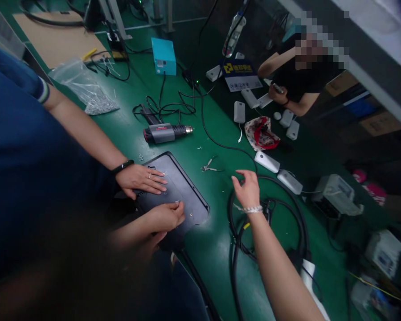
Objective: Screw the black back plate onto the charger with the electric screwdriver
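A black flat panel [190, 196] lies on the green table [217, 240]. My left hand [165, 217] rests on its near part, fingertips pinched on a small metal part. A co-worker's hand [138, 178], wearing a dark green bangle, lies flat on the panel's far left part. My right hand [247, 189], with a bead bracelet at the wrist, hovers with fingers spread and nothing in it, above a coil of thick black cable [299, 223]. Small pliers [209, 167] lie on the table just left of that hand.
A grey heat gun [167, 132] lies behind the panel, its cord running toward a teal box [163, 55]. A plastic bag of small parts [87, 89] sits far left. White adapters [267, 161] lie to the right. Another person [300, 76] works across the table.
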The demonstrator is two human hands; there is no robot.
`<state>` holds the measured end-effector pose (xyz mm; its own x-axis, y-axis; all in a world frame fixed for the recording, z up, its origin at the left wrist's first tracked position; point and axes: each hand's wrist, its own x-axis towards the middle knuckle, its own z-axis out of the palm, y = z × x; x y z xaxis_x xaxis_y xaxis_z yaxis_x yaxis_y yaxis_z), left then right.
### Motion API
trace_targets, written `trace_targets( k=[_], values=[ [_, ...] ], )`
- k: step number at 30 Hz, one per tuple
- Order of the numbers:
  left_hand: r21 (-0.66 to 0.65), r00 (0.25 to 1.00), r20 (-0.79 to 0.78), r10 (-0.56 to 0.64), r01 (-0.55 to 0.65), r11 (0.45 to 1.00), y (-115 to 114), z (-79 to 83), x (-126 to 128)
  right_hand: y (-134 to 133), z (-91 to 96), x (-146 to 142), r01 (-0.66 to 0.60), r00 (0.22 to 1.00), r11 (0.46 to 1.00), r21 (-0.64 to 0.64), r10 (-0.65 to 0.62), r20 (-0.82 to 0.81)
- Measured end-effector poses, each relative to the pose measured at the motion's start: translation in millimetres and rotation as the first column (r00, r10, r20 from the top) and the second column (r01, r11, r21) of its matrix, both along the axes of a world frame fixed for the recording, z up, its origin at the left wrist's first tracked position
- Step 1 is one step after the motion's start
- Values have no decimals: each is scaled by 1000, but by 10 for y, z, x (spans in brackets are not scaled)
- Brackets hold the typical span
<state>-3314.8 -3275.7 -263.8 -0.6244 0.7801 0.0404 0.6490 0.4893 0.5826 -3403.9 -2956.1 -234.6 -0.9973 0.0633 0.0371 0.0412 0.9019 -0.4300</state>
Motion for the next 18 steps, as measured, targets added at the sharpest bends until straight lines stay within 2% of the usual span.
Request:
trace_targets(
  k=[2, 4, 6, 8, 10, 13, 15, 16, 18],
  values=[
    [22, 998, 70, 5, -6, 1000, -31, 13, -18, 448, -50, 549, 170, 985, 984, 54, -172, 26],
    [36, 989, 143, 43, -48, 998, -67, 36, -15, 823, -178, 1055, 334, 937, 933, 136, -344, 60],
    [28, 967, 205, 154, -163, 986, -81, 75, 62, 1093, -355, 1456, 468, 866, 857, 216, -494, 81],
    [-6, 904, 242, 353, -362, 932, -48, 135, 255, 1257, -545, 1718, 534, 807, 807, 253, -575, 132],
    [-56, 773, 244, 585, -591, 805, 30, 210, 551, 1337, -714, 1849, 544, 778, 797, 262, -596, 201],
    [-118, 500, 206, 841, -840, 529, 169, 311, 1009, 1371, -870, 1889, 545, 753, 795, 266, -604, 263],
    [-129, 332, 183, 926, -925, 357, 233, 351, 1208, 1382, -902, 1867, 568, 730, 778, 269, -627, 273],
    [-126, 265, 182, 947, -949, 290, 254, 363, 1266, 1394, -901, 1848, 581, 719, 770, 264, -637, 278],
    [-113, 172, 206, 963, -974, 198, 284, 378, 1318, 1437, -877, 1796, 604, 703, 759, 241, -651, 287]
  ],
)
